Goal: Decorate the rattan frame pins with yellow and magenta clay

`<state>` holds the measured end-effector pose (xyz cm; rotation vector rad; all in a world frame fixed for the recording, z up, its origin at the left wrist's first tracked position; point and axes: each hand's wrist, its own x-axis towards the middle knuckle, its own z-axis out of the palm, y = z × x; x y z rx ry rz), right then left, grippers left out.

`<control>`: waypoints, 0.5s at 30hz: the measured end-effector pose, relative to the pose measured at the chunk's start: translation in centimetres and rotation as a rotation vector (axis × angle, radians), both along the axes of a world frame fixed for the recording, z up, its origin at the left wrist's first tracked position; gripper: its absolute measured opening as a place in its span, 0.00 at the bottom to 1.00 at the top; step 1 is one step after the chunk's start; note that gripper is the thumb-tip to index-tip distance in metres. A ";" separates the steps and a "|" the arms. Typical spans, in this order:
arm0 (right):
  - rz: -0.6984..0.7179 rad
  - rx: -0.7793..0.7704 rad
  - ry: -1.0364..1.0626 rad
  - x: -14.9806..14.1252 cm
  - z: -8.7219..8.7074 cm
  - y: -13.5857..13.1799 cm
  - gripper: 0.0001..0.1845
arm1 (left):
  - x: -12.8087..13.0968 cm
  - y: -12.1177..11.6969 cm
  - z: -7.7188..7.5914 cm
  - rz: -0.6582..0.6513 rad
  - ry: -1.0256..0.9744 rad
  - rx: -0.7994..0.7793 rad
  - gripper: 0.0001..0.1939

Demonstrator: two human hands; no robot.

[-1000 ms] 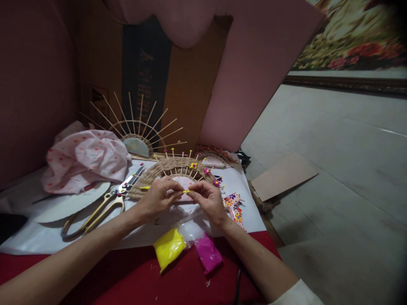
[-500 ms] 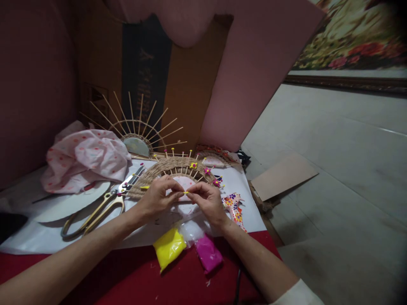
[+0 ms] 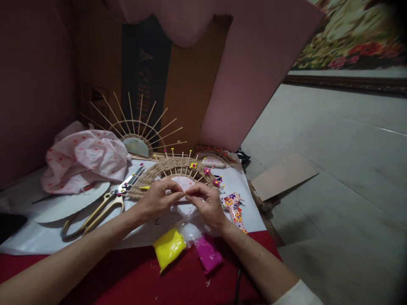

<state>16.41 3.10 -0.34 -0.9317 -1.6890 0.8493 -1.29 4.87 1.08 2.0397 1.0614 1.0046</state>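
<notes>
My left hand and my right hand meet at the fingertips, thumbs and forefingers pinched together. Between them sits a tiny bit of yellow clay, almost wholly covered by the fingers. Just behind lies a half-round woven twine fan on thin sticks, with yellow and pink clay balls on the stick ends and small clay flowers on its right part. Its spotted half-disc centre shows above my fingertips. Nearer me lie a bag of yellow clay and a bag of magenta clay.
Gold-handled scissors and a pale curved board lie at left, before a crumpled spotted cloth. A bare stick frame leans against the cardboard behind. At right is a flower-patterned glue gun.
My fingertips have closed in on the yellow clay, which showed plainly between them before and is now nearly hidden. The other things have stayed in place.
</notes>
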 end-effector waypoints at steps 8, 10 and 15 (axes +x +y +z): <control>-0.014 -0.038 0.003 0.1 -0.3 0.1 0.02 | -0.2 0.0 0.0 -0.020 0.030 0.018 0.08; 0.003 -0.045 0.002 0.1 -0.3 0.1 0.02 | -0.2 0.0 0.1 -0.016 0.056 0.082 0.09; -0.024 -0.020 -0.031 0.1 -0.3 0.2 0.03 | -0.2 0.0 0.1 0.006 0.104 0.142 0.10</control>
